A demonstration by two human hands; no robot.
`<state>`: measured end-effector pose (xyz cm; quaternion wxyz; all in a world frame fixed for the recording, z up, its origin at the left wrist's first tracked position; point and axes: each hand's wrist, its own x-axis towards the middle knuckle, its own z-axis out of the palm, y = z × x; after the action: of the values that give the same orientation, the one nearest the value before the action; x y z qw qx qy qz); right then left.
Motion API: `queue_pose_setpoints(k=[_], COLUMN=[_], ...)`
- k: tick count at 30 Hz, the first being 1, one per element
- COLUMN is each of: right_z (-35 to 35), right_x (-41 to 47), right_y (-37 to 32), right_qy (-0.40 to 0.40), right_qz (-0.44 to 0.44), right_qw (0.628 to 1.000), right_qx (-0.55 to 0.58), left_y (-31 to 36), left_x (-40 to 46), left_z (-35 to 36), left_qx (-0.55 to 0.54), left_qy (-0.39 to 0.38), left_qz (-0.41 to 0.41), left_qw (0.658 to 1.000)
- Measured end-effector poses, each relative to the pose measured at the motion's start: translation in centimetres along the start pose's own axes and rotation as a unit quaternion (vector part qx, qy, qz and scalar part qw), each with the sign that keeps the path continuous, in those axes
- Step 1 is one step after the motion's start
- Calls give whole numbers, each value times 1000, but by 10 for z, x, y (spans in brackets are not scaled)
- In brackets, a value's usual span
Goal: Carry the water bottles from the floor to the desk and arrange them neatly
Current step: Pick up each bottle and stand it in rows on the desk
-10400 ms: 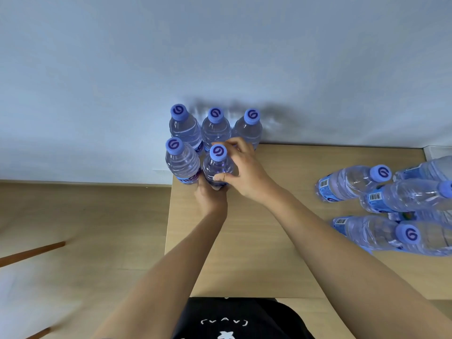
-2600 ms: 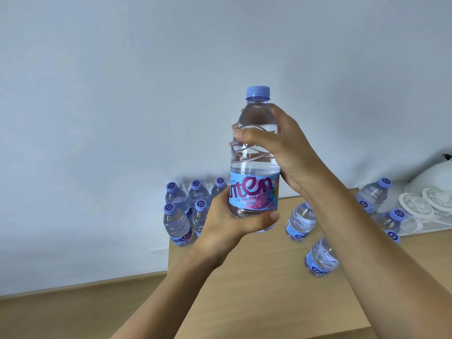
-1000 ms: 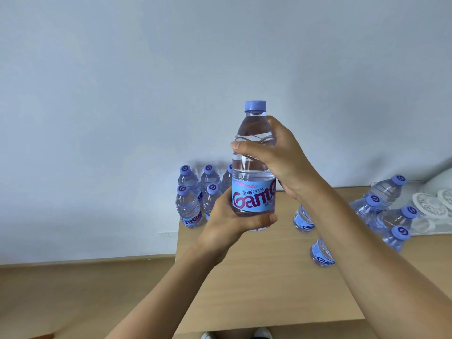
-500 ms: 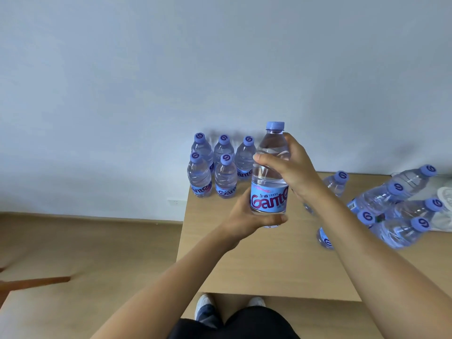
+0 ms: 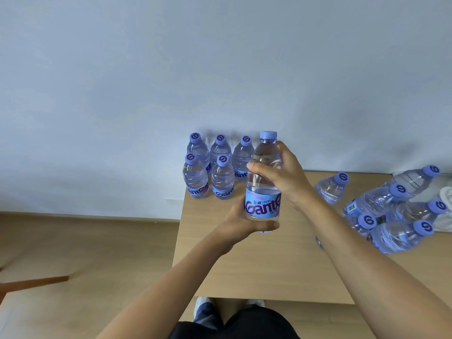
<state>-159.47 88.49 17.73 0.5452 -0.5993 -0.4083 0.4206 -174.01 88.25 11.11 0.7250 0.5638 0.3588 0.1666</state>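
Gripping one upright water bottle (image 5: 263, 182) above the desk (image 5: 256, 265), the left hand (image 5: 241, 222) wraps its base and the right hand (image 5: 283, 174) clasps its shoulder. Five standing bottles (image 5: 215, 167) cluster at 11 o'clock, against the wall; tipped bottles (image 5: 391, 209) lie at 3 o'clock.

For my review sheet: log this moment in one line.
both hands holding bottle upright above desk | five arranged | rest lying right
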Motion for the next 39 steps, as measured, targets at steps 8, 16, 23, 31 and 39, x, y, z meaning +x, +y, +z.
queue_pose_setpoints(k=[8,16,23,31,39], right_z=[-1,-3,-5,-5,-2], right_x=[10,9,12,28,55], right_y=[52,103,129,131,138], right_qy=[-31,-65,-80,-90,-83], right_qz=[18,41,12,-12,-40], right_qw=[994,982,977,972,966], right_qx=[-99,-170,-196,-216,-243], left_y=[-38,-92,-115,-115,-106], left_x=[41,77,96,105,126], left_z=[-16,-16,-7,2,10], left_qx=[60,98,139,185,54], left_qy=[64,161,257,363,463], left_qz=[-17,-35,16,11,-87], left_qw=[996,982,956,913,881])
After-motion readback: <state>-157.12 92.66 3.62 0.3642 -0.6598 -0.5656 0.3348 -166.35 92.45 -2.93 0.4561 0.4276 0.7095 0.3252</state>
